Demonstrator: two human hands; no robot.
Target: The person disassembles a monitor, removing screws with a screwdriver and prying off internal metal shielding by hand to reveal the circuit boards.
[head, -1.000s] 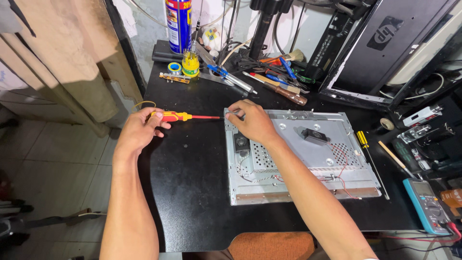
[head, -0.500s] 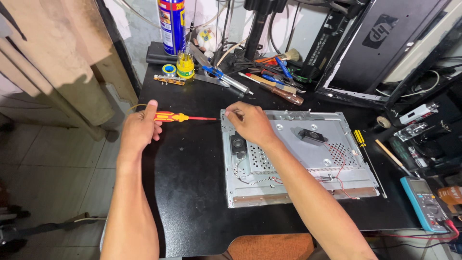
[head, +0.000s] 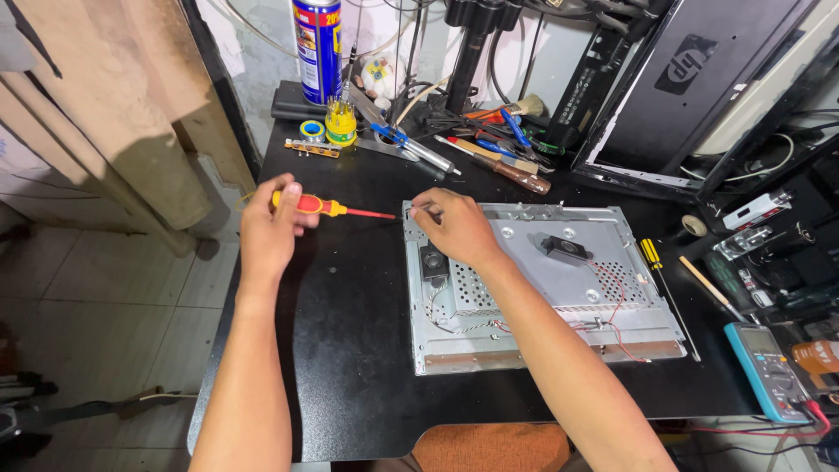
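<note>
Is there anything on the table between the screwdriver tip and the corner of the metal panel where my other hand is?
Nothing visible. The screwdriver in the left hand points across bare black table toward the panel corner under the right hand.

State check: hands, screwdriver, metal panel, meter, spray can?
left hand: gripping the red and yellow screwdriver, which lies level
right hand: fingertips pinched at the metal panel top left corner
metal panel: flat on the black table, wires exposed
blue meter: lying flat
spray can: upright
</note>
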